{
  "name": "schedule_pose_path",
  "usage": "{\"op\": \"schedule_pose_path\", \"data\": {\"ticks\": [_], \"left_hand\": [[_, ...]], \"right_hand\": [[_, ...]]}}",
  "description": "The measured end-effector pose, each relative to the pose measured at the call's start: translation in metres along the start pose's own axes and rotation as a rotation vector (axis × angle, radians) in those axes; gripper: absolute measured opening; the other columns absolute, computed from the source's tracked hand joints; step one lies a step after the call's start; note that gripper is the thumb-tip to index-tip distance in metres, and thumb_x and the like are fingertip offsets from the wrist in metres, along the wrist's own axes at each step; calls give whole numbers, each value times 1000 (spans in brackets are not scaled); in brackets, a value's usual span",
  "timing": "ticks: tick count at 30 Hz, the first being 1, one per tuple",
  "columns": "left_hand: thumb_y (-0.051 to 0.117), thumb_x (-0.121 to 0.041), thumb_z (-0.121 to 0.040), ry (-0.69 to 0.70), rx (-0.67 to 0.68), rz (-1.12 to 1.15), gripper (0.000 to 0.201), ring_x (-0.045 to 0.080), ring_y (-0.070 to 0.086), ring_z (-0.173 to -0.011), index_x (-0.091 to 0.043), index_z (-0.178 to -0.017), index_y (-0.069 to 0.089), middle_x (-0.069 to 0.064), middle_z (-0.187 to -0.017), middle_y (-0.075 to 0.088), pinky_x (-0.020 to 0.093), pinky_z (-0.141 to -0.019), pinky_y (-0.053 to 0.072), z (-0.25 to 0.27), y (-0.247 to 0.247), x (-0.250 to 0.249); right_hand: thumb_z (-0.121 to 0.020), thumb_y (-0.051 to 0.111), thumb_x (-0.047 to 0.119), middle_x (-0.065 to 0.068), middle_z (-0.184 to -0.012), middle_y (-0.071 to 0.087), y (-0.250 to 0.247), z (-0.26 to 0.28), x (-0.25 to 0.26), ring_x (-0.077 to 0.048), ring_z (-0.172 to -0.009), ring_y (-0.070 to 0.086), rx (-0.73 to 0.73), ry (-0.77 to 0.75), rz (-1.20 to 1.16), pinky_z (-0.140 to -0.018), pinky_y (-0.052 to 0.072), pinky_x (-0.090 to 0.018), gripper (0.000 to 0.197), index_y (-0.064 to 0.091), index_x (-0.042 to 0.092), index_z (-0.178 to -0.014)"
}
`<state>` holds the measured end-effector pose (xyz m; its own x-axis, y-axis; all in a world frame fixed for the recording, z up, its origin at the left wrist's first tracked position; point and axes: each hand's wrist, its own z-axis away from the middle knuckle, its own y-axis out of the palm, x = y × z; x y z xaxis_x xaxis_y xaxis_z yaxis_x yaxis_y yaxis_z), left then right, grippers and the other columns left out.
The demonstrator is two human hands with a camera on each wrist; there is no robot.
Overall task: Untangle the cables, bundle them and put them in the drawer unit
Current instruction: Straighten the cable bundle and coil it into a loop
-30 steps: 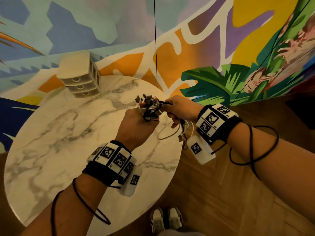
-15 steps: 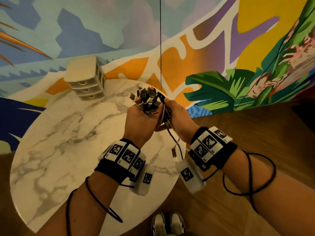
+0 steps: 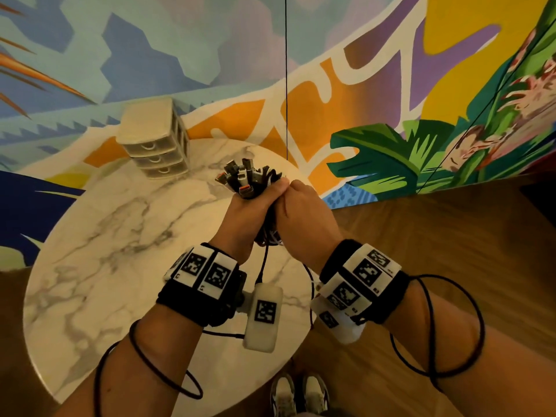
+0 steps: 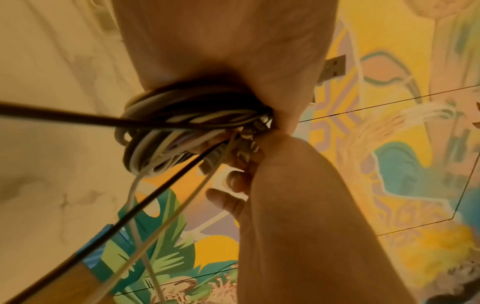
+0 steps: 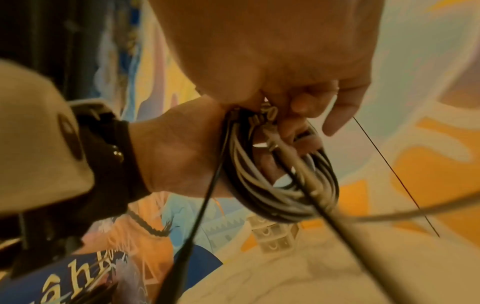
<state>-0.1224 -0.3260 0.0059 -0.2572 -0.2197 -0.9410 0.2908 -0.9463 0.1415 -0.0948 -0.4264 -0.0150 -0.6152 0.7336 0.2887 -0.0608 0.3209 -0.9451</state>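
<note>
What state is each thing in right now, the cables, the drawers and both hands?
Cable bundle: coiled, held above the table, loose ends hanging below.
Left hand: grips the bundle, plugs sticking out on top.
Right hand: curled against the bundle beside the left hand.
Drawer unit: on the table, all three drawers closed.

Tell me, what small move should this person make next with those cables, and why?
Probably wind the dangling strands around the bundle. The left hand grips the cables with the plugs sticking out on top, and the right hand is pressed against it, but loose strands hang free below the coil. The drawer unit across the table looks shut, so stowing comes later.
</note>
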Motion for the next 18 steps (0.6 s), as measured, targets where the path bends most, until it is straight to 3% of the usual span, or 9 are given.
{"op": "schedule_pose_path", "data": {"ticks": [2,5,7,9,11,12,16,18], "left_hand": [[65,-25,-87,-44,-7,18,17,22,70,-94,-19,-102,69,8,-101,73,36,-82,56,0,-4,0],[65,-20,-87,-103,-19,58,21,28,68,-99,-13,-107,68,12,-106,71,42,-87,54,0,-11,0],[62,-15,-88,-132,0,99,23,31,65,-103,-10,-110,67,15,-111,69,44,-90,52,1,-15,-1],[58,-11,-89,-147,19,125,20,31,65,-102,-9,-106,68,16,-110,68,45,-92,50,2,-16,-1],[57,-10,-89,-134,17,115,16,27,67,-93,-10,-98,70,13,-100,71,43,-87,52,3,-17,0],[57,-9,-89,-119,11,110,15,25,69,-85,-10,-95,71,11,-93,72,40,-83,54,2,-18,0],[52,-4,-90,-75,0,155,17,18,61,-58,-2,-94,68,7,-66,65,27,-59,54,1,-22,-1],[51,-2,-90,-45,4,137,19,17,55,-56,1,-100,66,4,-61,58,25,-58,51,0,-26,-1]], "right_hand": [[-91,30,21,-16,-102,57,-1,0,-1,-33,-90,48,55,-72,97,-75,47,-44,37,59,4,-108],[-98,36,18,-15,-106,54,-9,2,-3,-31,-93,49,61,-121,-57,-79,47,-43,30,61,5,-108],[-98,42,15,-14,-104,57,-12,3,-5,-30,-93,50,-6,-99,-224,-78,45,-42,26,65,4,-105],[-95,49,16,-3,-90,60,-11,4,-5,-24,-87,51,-126,-72,-368,-71,42,-39,24,71,6,-97],[-91,57,22,15,-72,49,-5,6,-6,-14,-75,45,-212,-44,-431,-65,34,-33,19,73,13,-93],[-89,60,26,17,-69,45,-3,8,-5,-12,-73,43,-222,-20,-445,-65,32,-32,16,72,16,-94],[-74,75,41,9,-69,44,9,23,-12,-7,-62,39,-204,232,-703,-57,35,-29,40,51,22,-100],[-69,79,46,6,-81,50,16,29,-21,-9,-71,47,-105,331,-880,-65,43,-32,53,46,21,-102]]}}
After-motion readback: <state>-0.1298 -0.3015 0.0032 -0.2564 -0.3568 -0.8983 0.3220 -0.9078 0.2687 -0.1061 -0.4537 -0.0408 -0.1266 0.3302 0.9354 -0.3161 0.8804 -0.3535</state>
